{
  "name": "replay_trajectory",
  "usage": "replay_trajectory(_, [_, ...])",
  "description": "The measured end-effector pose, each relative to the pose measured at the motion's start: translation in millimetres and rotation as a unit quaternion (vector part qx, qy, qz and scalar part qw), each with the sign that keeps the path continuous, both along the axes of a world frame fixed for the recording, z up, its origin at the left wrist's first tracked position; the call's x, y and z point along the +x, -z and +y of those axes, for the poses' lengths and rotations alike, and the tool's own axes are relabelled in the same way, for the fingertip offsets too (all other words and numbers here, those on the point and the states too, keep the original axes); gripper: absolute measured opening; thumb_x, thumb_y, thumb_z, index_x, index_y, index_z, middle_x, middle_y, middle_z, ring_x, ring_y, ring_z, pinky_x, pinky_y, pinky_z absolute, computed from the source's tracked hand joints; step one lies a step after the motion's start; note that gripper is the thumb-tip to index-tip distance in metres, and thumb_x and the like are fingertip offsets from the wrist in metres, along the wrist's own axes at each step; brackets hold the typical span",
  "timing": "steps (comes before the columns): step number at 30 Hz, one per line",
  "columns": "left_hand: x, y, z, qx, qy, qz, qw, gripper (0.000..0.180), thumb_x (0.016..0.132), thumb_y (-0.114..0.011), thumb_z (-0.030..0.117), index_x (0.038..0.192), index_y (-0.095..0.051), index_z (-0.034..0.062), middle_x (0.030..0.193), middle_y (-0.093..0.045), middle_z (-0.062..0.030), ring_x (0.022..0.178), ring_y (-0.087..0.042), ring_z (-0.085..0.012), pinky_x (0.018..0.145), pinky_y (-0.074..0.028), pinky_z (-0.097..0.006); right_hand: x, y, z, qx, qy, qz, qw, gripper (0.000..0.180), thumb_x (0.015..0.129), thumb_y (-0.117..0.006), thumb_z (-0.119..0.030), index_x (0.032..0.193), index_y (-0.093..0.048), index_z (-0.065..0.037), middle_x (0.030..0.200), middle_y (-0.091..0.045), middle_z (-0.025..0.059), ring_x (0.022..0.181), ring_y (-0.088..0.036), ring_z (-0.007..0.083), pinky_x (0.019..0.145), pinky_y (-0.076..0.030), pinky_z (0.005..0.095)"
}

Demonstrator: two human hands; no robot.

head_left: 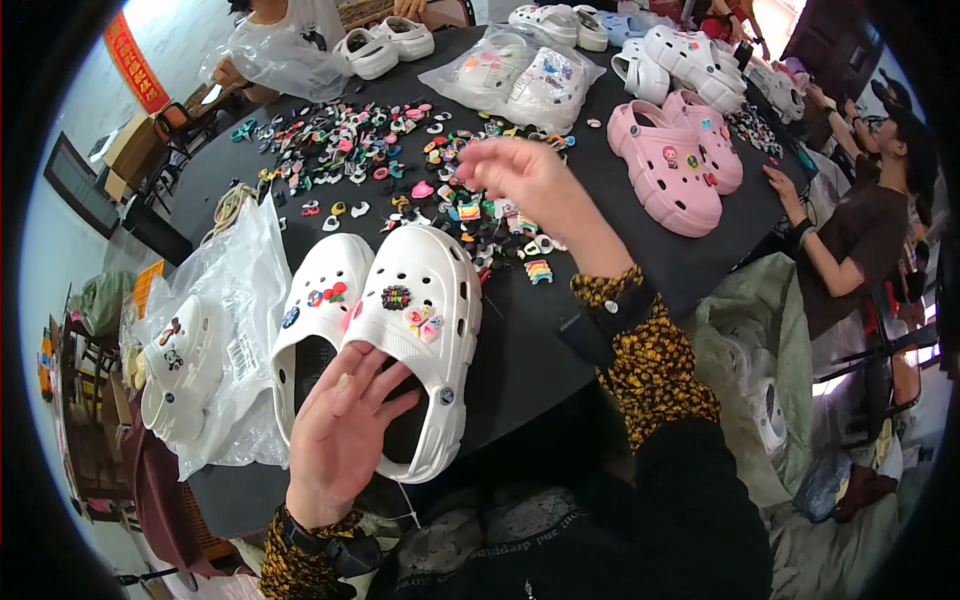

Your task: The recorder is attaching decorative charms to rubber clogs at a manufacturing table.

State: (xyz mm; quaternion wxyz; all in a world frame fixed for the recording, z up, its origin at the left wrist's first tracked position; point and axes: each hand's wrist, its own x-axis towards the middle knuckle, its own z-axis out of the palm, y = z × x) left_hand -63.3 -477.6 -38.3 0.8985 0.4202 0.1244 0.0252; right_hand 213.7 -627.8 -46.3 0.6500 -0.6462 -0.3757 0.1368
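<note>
A pair of white clogs stands before me on the dark table: a left clog (322, 290) and a right clog (418, 290), both with colourful charms on their tops. My left hand (345, 420) is palm up, its fingers stretched out and their tips inside the right clog's foot opening. Above the loose shoe charms (490, 235) hovers my right hand (530, 185), fingers loosely bent and apart; I see nothing held. A rainbow charm (538, 271) lies below its wrist.
At left, a white clog (180, 360) lies with a clear plastic bag (245, 350). Pink clogs (665, 170) stand at right, bagged clogs (540, 85) at the back. A green sack (740, 300) hangs at the table's right edge. Other people (870, 200) sit around.
</note>
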Motion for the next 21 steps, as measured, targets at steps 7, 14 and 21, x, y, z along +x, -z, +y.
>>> replay_trajectory(7, [-9.9,-7.2,14.5,0.068,0.030,-0.040,0.996,0.076,0.085,-0.060,0.039,0.140,-0.028,-0.0025,0.139,-0.040,-0.0141,0.125,-0.042,-0.0304,0.093,-0.041,-0.046,28.8,13.6,16.5,-0.057,0.079,-0.127,0.987,0.021,0.085,-0.060,-0.007,0.103,-0.066,0.001,0.092,-0.068,0.0057,0.082,-0.062,0.0091,0.072,-0.050,0.0235])
replay_trajectory(14, [-15.2,-28.2,21.3,0.215,-0.062,-0.118,0.967,0.075,0.094,-0.042,0.048,0.139,-0.027,-0.0095,0.140,-0.039,-0.0188,0.118,-0.048,-0.0259,0.080,-0.049,-0.037,44.9,46.4,10.7,-0.117,0.122,-0.135,0.976,0.020,0.081,-0.063,-0.009,0.098,-0.068,0.000,0.084,-0.069,0.0058,0.075,-0.061,0.0081,0.069,-0.049,0.0233])
replay_trajectory(21, [-24.4,-31.1,14.3,0.308,0.002,-0.056,0.950,0.089,0.087,-0.050,0.056,0.139,-0.026,-0.0121,0.135,-0.042,-0.0228,0.113,-0.051,-0.0251,0.076,-0.048,-0.031,73.5,54.1,-20.3,-0.103,0.147,-0.126,0.976,0.020,0.076,-0.064,-0.015,0.088,-0.070,0.000,0.074,-0.068,0.0106,0.066,-0.063,0.0155,0.063,-0.049,0.0277])
